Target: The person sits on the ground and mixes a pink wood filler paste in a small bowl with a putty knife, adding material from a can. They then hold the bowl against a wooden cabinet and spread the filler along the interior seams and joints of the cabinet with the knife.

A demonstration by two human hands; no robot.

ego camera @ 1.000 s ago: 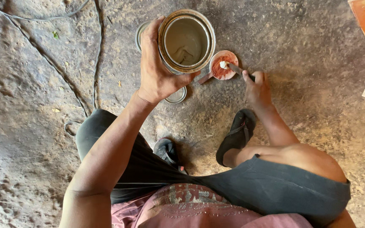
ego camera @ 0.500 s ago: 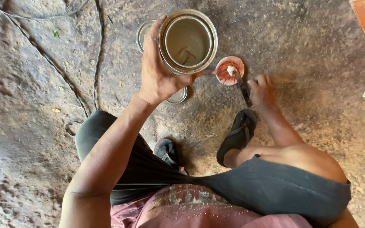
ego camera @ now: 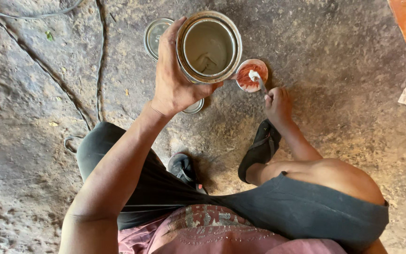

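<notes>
Left hand (ego camera: pixel 175 77) gripping open metal can (ego camera: pixel 208 47) above ground. Right hand (ego camera: pixel 278 104) holding stick (ego camera: pixel 261 83), tip in small red-smeared dish (ego camera: pixel 252 75).

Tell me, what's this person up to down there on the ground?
A person squats on rough ground. The left hand holds up an open metal can of greyish liquid. The right hand grips a thin stirring tool whose white-coated tip sits in a small dish of reddish paste on the ground. A round lid lies behind the can. Black sandals are on the feet.
</notes>
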